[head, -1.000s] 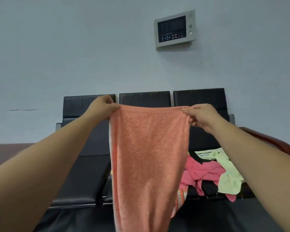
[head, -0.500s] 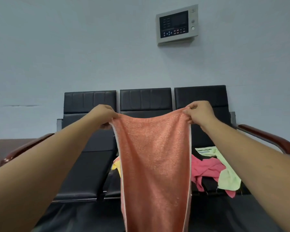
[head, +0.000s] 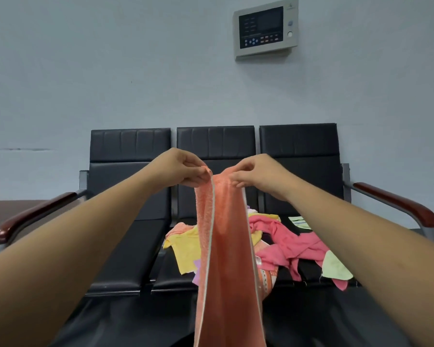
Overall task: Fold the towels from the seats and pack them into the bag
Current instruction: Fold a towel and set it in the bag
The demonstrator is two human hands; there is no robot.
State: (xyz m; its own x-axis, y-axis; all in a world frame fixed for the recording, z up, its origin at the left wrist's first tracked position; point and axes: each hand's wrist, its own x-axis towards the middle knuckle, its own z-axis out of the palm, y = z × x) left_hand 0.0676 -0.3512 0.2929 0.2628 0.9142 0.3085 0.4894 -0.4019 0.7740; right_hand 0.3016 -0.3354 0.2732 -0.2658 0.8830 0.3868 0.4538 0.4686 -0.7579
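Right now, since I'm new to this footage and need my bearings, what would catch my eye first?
An orange towel hangs mid-frame, its top edge pinched by the left hand and right hand, close together. Behind it, a pink towel and a yellow towel lie crumpled on the black seats, and a control panel sits high on the wall to the right.

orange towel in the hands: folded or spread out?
Folded lengthwise: the orange towel hangs as a narrow doubled strip, its top corners pinched close together by the left hand and right hand.

left hand (head: 183,169) pinching towel (head: 223,246) | right hand (head: 258,172) likewise | arms outstretched
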